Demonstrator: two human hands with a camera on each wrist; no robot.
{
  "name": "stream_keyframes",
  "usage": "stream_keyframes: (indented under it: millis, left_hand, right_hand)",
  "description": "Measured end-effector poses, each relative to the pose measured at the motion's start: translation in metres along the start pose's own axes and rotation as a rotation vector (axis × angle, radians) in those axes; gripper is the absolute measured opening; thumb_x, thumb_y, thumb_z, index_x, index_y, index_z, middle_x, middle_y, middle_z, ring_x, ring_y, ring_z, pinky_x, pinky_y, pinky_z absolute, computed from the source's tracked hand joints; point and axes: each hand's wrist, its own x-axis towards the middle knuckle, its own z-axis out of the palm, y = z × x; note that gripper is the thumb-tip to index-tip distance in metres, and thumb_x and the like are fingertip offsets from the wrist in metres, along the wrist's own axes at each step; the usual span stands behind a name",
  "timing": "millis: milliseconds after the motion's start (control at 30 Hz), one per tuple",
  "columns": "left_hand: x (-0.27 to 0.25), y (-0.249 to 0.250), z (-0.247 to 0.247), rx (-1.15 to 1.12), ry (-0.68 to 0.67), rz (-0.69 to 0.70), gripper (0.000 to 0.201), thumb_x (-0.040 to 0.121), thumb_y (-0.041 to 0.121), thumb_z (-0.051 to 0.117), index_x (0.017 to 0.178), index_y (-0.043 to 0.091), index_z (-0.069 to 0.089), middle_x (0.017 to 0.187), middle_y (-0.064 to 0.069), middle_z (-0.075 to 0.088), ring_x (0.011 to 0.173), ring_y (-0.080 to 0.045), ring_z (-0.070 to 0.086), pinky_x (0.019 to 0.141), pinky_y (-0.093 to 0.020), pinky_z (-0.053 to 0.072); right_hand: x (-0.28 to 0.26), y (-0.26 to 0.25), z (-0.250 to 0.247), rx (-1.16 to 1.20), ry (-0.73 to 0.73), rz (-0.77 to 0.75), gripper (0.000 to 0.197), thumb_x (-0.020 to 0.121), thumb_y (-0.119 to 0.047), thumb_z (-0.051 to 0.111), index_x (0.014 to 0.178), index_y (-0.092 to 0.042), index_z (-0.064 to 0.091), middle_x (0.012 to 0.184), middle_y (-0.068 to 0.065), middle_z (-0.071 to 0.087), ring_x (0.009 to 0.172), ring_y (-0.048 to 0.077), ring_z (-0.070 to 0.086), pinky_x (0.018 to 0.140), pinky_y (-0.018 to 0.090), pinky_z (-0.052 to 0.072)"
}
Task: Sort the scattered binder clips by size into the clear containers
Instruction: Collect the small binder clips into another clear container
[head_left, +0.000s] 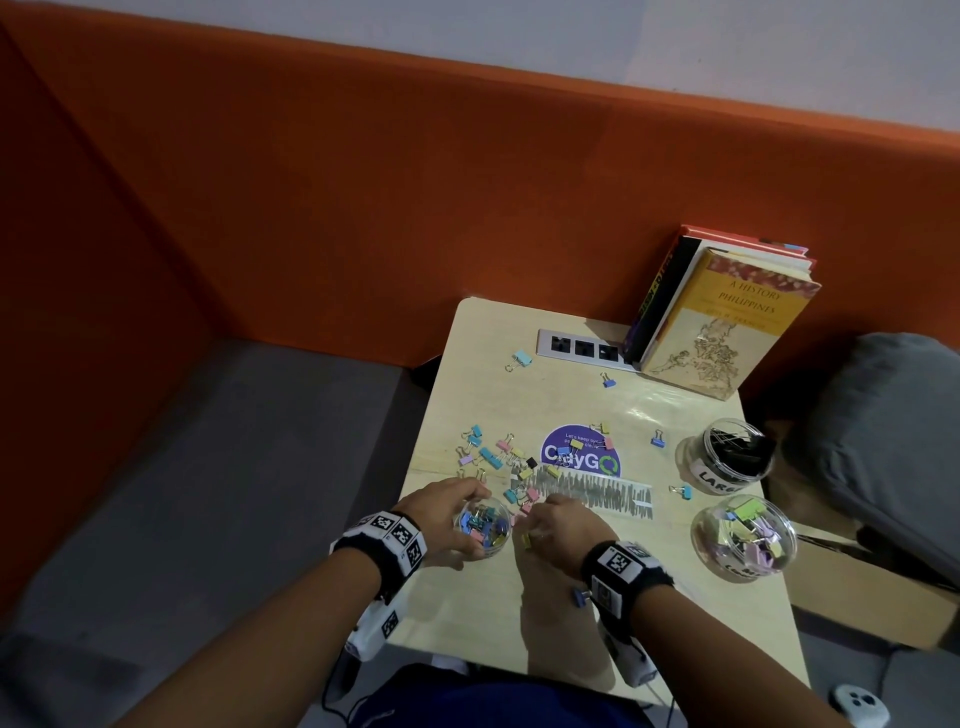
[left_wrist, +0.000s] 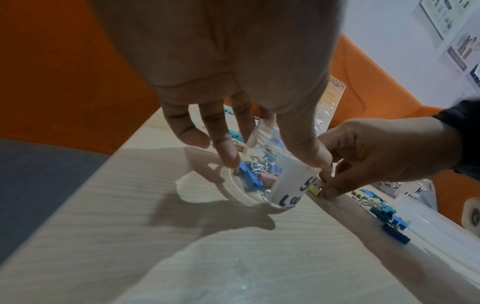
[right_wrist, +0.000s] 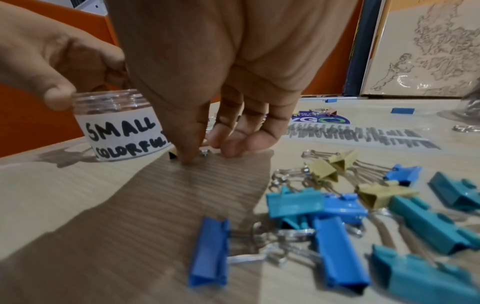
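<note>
While my right hand (right_wrist: 207, 115) pinches a small yellow clip (left_wrist: 314, 189) flat against the bench (head_left: 597, 613), the risk I see is the clip squirting out sideways: it sits low, my thumb and fingertips (right_wrist: 233, 144) close on it from above, and a poor purchase could flick it under the jar or off the near edge. My left hand (head_left: 441, 519) grips the small jar (right_wrist: 122, 125) by its rim, just left of the pinch, fingers curled round the open mouth (it looks a little tipped toward me in the left wrist view), so a nudge from my right knuckles could spill what is already inside. The jar is clear plastic with a white label reading SMALL COLORFUL, and holds a jumble of blue, pink and yellow clips. Behind the pinch lie more loose clips (head_left: 498, 457); to the right stand the medium jar (head_left: 744, 538) and the jar of black clips (head_left: 727, 457). Grabbing a bigger blue clip (right_wrist: 209, 251) by mistake would mis-sort it.
</note>
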Motion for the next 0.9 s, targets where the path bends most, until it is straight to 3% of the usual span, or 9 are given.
stream_keyframes:
  millis: [133,267,400,500,633,767,900]
  left_hand:
    - [0.000,0.000,0.000,-0.005,-0.005,-0.004,0.073,0.069,0.039,0.087,0.131,0.033,0.050,0.140,0.013,0.051,0.124,-0.012,0.052,0.103,-0.037,0.047]
    - [-0.002,0.002,0.000,-0.004,0.005,-0.012,0.072,0.070,0.038,0.087,0.133,0.032,0.050,0.140,0.014,0.051,0.123,-0.012,0.052,0.101,-0.032,0.046]
    - [-0.005,0.005,-0.002,-0.012,0.004,-0.006,0.072,0.071,0.037,0.087,0.133,0.031,0.051,0.139,0.013,0.051,0.123,-0.011,0.051,0.100,-0.030,0.045]
    - [-0.005,0.004,-0.002,0.004,0.012,0.008,0.072,0.070,0.039,0.086,0.132,0.030,0.051,0.138,0.013,0.052,0.123,-0.013,0.052,0.099,-0.031,0.045]
    - [-0.005,0.004,-0.002,-0.002,0.023,0.004,0.066,0.068,0.039,0.087,0.125,0.033,0.053,0.129,0.014,0.055,0.115,-0.013,0.054,0.094,-0.031,0.048]
    - [-0.005,0.005,-0.003,-0.005,0.017,0.001,0.062,0.067,0.037,0.087,0.119,0.031,0.054,0.122,0.013,0.056,0.108,-0.015,0.056,0.093,-0.035,0.050]
    - [-0.007,0.006,-0.004,-0.014,0.019,0.004,0.060,0.068,0.038,0.086,0.119,0.033,0.054,0.122,0.014,0.056,0.108,-0.014,0.056,0.092,-0.034,0.050]
  right_hand:
    - [-0.001,-0.004,0.001,0.016,-0.027,-0.033,0.029,0.088,-0.026,0.059,0.116,-0.027,0.068,0.114,0.000,0.056,0.100,0.024,0.060,0.084,0.033,0.052]
    - [0.001,-0.007,0.004,-0.036,-0.017,-0.038,0.023,0.088,-0.021,0.054,0.107,-0.019,0.068,0.108,0.005,0.058,0.093,0.026,0.060,0.076,0.031,0.051]
    - [-0.001,-0.008,-0.007,-0.033,-0.020,0.013,0.010,0.087,-0.018,0.057,0.096,-0.017,0.060,0.095,0.006,0.061,0.080,0.021,0.052,0.066,0.029,0.042]
    - [-0.003,-0.009,-0.020,0.083,0.062,0.065,0.008,0.083,-0.016,0.062,0.090,-0.020,0.061,0.087,-0.002,0.065,0.077,0.016,0.059,0.068,0.031,0.052]
    - [-0.001,-0.018,-0.046,0.377,0.219,0.064,0.011,0.082,-0.016,0.071,0.086,-0.022,0.062,0.081,-0.009,0.063,0.073,0.008,0.058,0.059,0.017,0.042]
    - [0.001,-0.032,-0.059,0.529,0.178,-0.036,0.011,0.083,-0.016,0.072,0.088,-0.023,0.064,0.085,-0.006,0.067,0.067,0.002,0.059,0.061,0.014,0.044]
    - [0.002,-0.032,-0.050,0.392,0.153,-0.050,0.007,0.088,-0.018,0.066,0.094,-0.022,0.067,0.095,-0.009,0.068,0.066,-0.002,0.055,0.065,0.018,0.042]
